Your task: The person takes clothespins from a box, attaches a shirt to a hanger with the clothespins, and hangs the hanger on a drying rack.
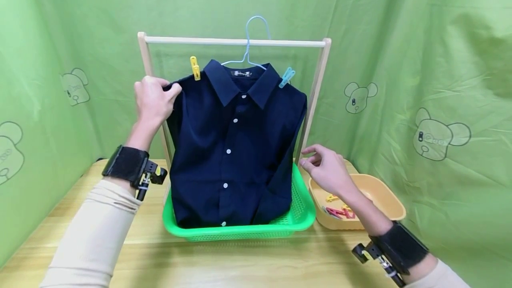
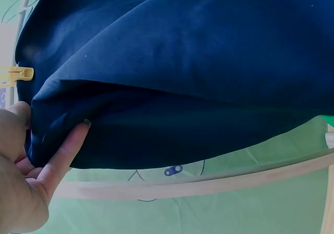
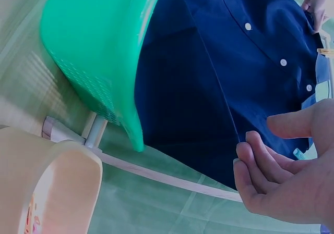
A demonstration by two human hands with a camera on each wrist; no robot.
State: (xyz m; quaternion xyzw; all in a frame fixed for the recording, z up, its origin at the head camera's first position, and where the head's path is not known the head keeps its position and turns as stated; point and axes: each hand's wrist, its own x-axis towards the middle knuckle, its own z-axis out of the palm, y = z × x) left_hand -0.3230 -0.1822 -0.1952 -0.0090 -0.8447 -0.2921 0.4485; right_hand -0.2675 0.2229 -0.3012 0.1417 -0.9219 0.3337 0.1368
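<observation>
A dark navy button-up shirt (image 1: 240, 146) hangs on a light blue wire hanger (image 1: 247, 52), its lower part inside a green basket (image 1: 240, 231). My left hand (image 1: 155, 99) pinches the shirt's shoulder at the left, thumb and fingers on the cloth; the left wrist view shows the fabric folding there. A yellow clothespin (image 1: 195, 68) grips the left shoulder and a blue clothespin (image 1: 286, 77) the right one. My right hand (image 1: 326, 168), fingers loosely bent and holding nothing, hovers beside the shirt's right side, above the basket's rim.
The hanger hooks over the bar (image 1: 192, 40) of a wooden rack whose right post (image 1: 316, 97) stands behind the shirt. A tan bin (image 1: 386, 197) with several red and yellow clothespins (image 1: 345, 212) sits right of the basket on the wooden table (image 1: 208, 266). Green curtains surround the table.
</observation>
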